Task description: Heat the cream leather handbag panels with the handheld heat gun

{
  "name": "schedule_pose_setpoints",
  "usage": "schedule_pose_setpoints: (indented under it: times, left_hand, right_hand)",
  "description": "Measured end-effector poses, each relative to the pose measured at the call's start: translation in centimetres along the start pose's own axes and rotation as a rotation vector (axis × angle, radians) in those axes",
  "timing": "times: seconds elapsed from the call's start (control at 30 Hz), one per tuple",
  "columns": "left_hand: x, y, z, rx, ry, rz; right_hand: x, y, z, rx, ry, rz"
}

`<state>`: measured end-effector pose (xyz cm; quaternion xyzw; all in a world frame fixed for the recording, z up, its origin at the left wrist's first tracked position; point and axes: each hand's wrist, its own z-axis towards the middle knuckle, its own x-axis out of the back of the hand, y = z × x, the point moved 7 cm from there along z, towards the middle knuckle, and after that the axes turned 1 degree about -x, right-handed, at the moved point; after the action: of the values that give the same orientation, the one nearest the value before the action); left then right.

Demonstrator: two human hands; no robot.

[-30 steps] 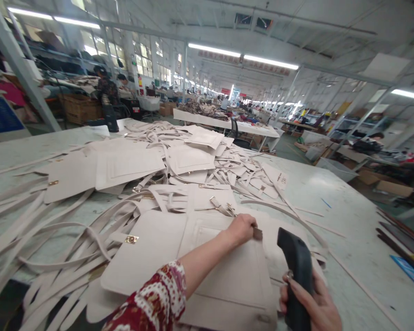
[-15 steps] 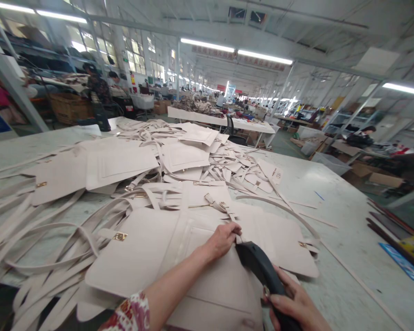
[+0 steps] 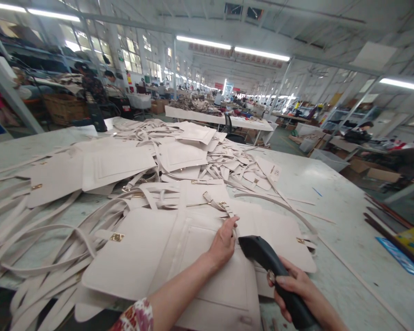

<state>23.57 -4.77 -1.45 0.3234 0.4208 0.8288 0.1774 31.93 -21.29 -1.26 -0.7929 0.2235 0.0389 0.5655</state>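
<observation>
My left hand (image 3: 224, 241) rests on a cream leather bag panel (image 3: 179, 257) near its upper right corner, fingers together and pressed down at the panel's edge beside a strap with a gold buckle (image 3: 221, 205). My right hand (image 3: 293, 287) grips a black handheld tool (image 3: 272, 269), its head lowered onto the panel right next to my left fingers. A gold clasp (image 3: 117, 237) sits on the panel's left side.
Heaps of cream panels and straps (image 3: 131, 170) cover the long work table (image 3: 345, 230). A yellow and blue item (image 3: 409, 246) lies at the right edge. People (image 3: 89, 87) work at tables farther back, with boxes and shelving along both sides.
The black tool has tipped from upright down to the panel and moved left toward my left hand. My left hand has shifted slightly along the panel edge and flattened.
</observation>
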Motion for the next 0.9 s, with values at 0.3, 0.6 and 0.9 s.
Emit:
schedule_pose_setpoints:
  times: [0.3,0.6,0.9]
  left_hand:
    - [0.6,0.1,-0.7,-0.022,-0.011,-0.076]
    - [1.1,0.5,-2.2,0.028,0.058,-0.127]
    - [1.4,-0.1,-3.9,0.104,0.137,-0.148]
  right_hand:
    - [0.0,-3.4,1.8,0.099,0.035,0.007]
    - [-1.1,-0.1,-1.4,0.039,-0.123,0.022]
    - [-3.7,-1.2,1.2,0.043,-0.050,-0.068]
